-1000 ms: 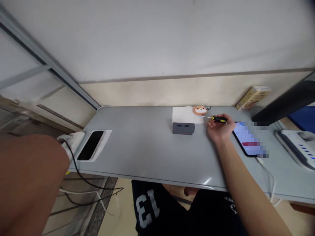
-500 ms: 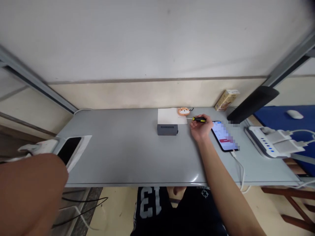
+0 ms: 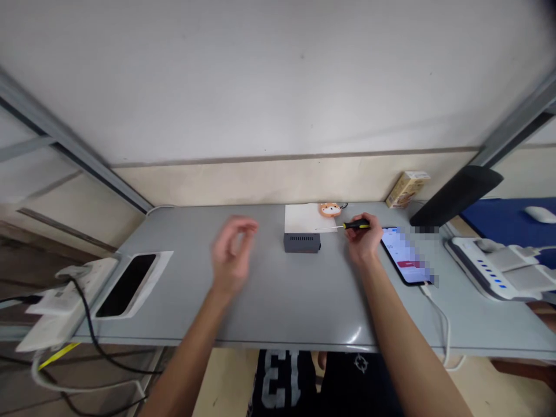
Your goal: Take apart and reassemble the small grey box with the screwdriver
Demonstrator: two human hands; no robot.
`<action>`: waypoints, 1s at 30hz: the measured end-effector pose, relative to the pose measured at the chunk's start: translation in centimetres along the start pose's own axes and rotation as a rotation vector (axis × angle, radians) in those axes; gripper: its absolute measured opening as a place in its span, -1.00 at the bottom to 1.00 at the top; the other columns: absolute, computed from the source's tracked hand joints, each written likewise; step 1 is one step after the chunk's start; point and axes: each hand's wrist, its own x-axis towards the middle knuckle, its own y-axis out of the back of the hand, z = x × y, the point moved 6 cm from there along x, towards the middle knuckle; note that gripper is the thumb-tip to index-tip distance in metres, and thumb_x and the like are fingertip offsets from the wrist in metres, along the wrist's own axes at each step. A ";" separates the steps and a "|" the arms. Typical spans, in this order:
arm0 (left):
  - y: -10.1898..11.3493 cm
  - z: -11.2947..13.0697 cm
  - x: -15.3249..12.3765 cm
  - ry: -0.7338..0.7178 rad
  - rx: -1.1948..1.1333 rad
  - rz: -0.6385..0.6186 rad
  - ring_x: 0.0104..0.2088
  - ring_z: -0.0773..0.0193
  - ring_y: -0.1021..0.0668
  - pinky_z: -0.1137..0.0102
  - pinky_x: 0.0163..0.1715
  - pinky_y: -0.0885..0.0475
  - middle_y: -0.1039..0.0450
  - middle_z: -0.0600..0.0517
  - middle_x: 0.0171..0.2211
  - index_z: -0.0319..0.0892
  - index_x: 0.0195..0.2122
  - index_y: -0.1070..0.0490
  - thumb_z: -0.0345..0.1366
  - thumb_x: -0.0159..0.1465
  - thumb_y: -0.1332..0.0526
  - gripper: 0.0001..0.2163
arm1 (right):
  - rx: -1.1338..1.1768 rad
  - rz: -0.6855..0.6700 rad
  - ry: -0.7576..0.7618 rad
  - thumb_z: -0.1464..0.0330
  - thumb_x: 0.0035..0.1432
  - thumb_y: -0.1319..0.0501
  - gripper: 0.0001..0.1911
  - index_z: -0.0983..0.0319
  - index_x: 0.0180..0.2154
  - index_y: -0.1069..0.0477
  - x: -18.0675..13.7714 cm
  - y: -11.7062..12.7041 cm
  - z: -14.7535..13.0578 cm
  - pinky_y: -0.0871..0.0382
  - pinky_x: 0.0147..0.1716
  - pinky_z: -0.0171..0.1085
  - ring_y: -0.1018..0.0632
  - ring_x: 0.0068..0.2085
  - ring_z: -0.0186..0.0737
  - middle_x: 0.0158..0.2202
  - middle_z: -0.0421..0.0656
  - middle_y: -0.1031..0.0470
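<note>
My right hand (image 3: 364, 240) is closed around the black and yellow handle of a screwdriver (image 3: 356, 225). Its thin shaft points left, with the tip over a white sheet of paper (image 3: 304, 217). My left hand (image 3: 232, 249), blurred by motion, is over the grey table to the left of a dark grey box (image 3: 301, 243) with a row of slots. Its fingers are curved, a gap shows between thumb and fingers, and I see nothing in it. The box stands at the paper's front edge, apart from both hands. An orange animal-face case (image 3: 330, 210) rests on the paper's right part.
Right of my right hand lies a lit phone (image 3: 399, 255) with a white cable. Beyond are a black cylinder (image 3: 456, 196), a small carton (image 3: 407, 189) and a power strip (image 3: 471, 269). At left are a dark phone (image 3: 128, 286) on paper and another power strip (image 3: 82, 301).
My left arm has swung from the near left corner to the middle of the table, bringing the hand into view. My right hand still holds the screwdriver. The view has shifted slightly.
</note>
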 end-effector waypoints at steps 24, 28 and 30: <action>-7.9 -10.6 -4.0 0.413 0.010 -0.433 -0.14 0.18 -0.63 0.27 -0.06 -0.55 -0.62 -0.03 -0.11 -0.12 0.04 -0.52 -0.08 0.40 -0.22 -0.70 | -0.880 -0.164 1.087 0.31 0.32 -0.11 -0.57 0.22 -0.61 -0.39 -10.0 -1.6 -7.6 -0.16 -0.51 -0.28 -0.35 -0.56 -0.33 -0.62 -0.22 -0.34; -8.2 -10.8 -3.9 0.407 0.068 -0.433 -0.14 0.17 -0.64 0.26 -0.05 -0.53 -0.63 -0.03 -0.09 -0.13 0.03 -0.54 -0.11 0.42 -0.19 -0.71 | -0.993 -0.328 1.025 0.38 0.34 -0.11 -0.61 0.22 -0.57 -0.39 -11.4 -0.3 -5.8 -0.13 -0.55 -0.26 -0.33 -0.59 -0.35 -0.60 -0.22 -0.35; -8.2 -10.7 -3.8 0.375 0.112 -0.427 -0.14 0.17 -0.63 0.25 -0.03 -0.53 -0.62 -0.04 -0.11 -0.12 0.01 -0.56 -0.14 0.43 -0.19 -0.74 | -1.020 -0.392 0.979 0.40 0.34 -0.11 -0.64 0.22 -0.54 -0.39 -11.7 0.0 -5.1 -0.14 -0.54 -0.27 -0.34 -0.57 -0.35 -0.59 -0.23 -0.35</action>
